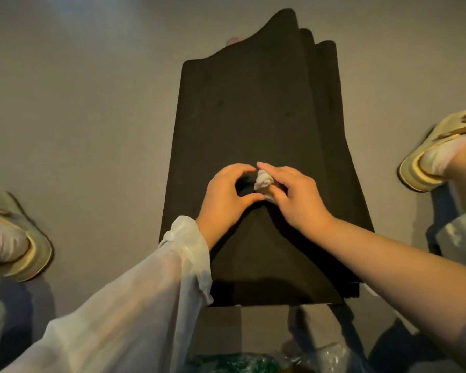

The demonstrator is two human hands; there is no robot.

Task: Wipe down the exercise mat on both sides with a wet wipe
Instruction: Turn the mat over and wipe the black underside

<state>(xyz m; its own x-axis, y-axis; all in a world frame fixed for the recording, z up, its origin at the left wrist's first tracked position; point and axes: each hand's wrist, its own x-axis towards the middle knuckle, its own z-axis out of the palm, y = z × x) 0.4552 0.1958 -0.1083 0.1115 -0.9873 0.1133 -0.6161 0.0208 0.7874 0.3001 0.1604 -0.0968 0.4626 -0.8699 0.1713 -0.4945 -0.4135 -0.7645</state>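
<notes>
Fingers [273, 175] of right hand [293, 195] pinch crumpled white wipe [264, 184] above black folded mat [253, 117].

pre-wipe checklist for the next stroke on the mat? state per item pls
1. Wet wipe in hand: ok, the right hand pinches it, bunched.
2. Wipe touching the exercise mat: cannot tell.
3. Left hand steadying the mat: cannot tell; its fingers curl beside the wipe, holding nothing.
4. Mat flat: not ok, the far end is folded in layers.
5. Feet off the mat: ok, both slippers, left and right, stand on the floor beside it.
6. Underside wiped: cannot tell.
</notes>
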